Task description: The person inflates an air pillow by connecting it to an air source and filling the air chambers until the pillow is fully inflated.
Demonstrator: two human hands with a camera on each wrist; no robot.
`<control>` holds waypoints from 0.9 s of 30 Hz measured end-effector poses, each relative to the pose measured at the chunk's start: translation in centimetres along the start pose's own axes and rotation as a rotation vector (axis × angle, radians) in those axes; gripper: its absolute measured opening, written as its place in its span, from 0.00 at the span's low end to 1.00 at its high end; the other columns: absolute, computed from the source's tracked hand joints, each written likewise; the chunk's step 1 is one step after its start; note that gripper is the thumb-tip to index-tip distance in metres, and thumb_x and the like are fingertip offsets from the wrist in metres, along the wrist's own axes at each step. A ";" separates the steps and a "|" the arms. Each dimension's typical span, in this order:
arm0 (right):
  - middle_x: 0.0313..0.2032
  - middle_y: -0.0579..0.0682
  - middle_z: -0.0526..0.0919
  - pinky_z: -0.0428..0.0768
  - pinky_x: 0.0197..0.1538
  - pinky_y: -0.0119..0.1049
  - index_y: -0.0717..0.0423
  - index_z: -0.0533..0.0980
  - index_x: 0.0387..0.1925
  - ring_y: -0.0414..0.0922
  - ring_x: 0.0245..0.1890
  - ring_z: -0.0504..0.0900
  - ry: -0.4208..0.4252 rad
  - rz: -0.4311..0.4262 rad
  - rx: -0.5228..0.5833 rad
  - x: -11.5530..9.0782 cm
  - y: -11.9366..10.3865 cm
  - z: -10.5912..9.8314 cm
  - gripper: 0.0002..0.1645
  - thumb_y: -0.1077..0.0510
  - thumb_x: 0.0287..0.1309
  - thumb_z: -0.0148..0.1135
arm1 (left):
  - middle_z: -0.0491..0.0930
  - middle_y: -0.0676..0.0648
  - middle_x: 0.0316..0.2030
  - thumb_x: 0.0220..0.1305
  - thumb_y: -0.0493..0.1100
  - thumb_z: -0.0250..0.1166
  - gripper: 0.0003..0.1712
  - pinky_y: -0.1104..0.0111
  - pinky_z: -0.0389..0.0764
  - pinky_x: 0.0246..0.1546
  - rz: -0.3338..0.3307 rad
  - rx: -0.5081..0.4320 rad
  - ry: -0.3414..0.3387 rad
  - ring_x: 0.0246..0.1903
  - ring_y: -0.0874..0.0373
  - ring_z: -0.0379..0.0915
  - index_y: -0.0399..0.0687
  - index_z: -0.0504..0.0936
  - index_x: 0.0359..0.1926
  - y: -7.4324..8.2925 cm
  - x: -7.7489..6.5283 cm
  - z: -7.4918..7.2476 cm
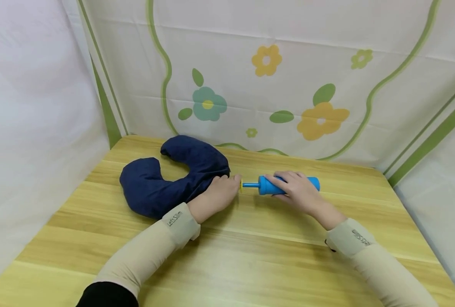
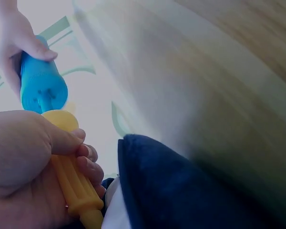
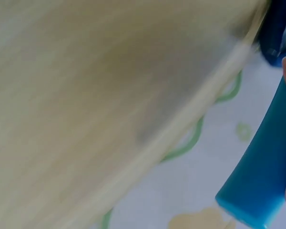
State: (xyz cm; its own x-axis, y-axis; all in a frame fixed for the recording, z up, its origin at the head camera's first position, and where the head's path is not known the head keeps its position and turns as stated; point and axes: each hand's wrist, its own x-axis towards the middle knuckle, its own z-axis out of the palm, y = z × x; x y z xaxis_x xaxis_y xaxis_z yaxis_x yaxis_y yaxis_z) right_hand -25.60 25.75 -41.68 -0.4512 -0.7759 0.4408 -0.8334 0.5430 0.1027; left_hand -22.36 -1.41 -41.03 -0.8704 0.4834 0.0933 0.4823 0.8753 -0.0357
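A hand pump spans the gap between both hands, with a blue barrel (image 1: pixel 265 185), a thin blue rod (image 1: pixel 251 185) and a yellow ribbed end piece (image 2: pixel 74 183). My left hand (image 1: pixel 221 192) grips the yellow piece, fingers and thumb wrapped round it. My right hand (image 1: pixel 298 192) holds the barrel from above. Beside the left hand lies a navy U-shaped neck pillow (image 1: pixel 146 187), its cover wrinkled. The yellow piece's narrow tip points towards the pillow, where something white (image 2: pixel 115 205) shows beside the navy fabric. Whether the tip is joined to it, I cannot tell.
Everything is over a light wooden table (image 1: pixel 250 264). A white cloth backdrop (image 1: pixel 235 38) with printed flowers rises behind the table's far edge, and white cloth walls (image 1: pixel 31 106) stand at both sides.
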 end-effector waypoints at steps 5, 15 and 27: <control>0.51 0.62 0.82 0.78 0.49 0.63 0.54 0.71 0.70 0.62 0.48 0.82 0.032 -0.033 -0.028 -2.2 2.1 -1.1 0.47 0.54 0.49 0.82 | 0.63 0.50 0.24 0.80 0.34 0.51 0.09 0.65 0.64 0.28 -0.009 -0.028 -0.026 0.23 0.54 0.60 0.43 0.65 0.37 -0.1 0.0 -0.1; 0.48 0.62 0.82 0.79 0.46 0.63 0.55 0.73 0.68 0.62 0.45 0.82 0.064 -0.059 -0.036 -5.8 5.1 -2.5 0.41 0.31 0.75 0.37 | 0.62 0.50 0.24 0.79 0.33 0.53 0.10 0.66 0.62 0.27 0.004 -0.025 -0.019 0.22 0.55 0.58 0.43 0.64 0.36 -0.2 -0.3 -0.1; 0.48 0.63 0.83 0.79 0.46 0.64 0.57 0.73 0.66 0.63 0.45 0.82 0.075 -0.028 -0.041 -4.0 2.4 -1.7 0.37 0.34 0.74 0.45 | 0.65 0.50 0.24 0.78 0.33 0.56 0.05 0.66 0.66 0.28 -0.002 0.037 -0.023 0.23 0.55 0.60 0.41 0.68 0.41 0.0 0.1 -0.1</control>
State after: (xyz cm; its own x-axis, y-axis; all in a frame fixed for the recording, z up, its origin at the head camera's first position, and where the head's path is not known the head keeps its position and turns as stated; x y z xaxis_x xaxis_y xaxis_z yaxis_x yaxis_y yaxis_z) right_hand -25.31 30.69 -41.68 -0.4018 -0.7657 0.5023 -0.8308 0.5355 0.1516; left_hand -22.39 -1.35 -40.94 -0.8736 0.4815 0.0709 0.4769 0.8760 -0.0726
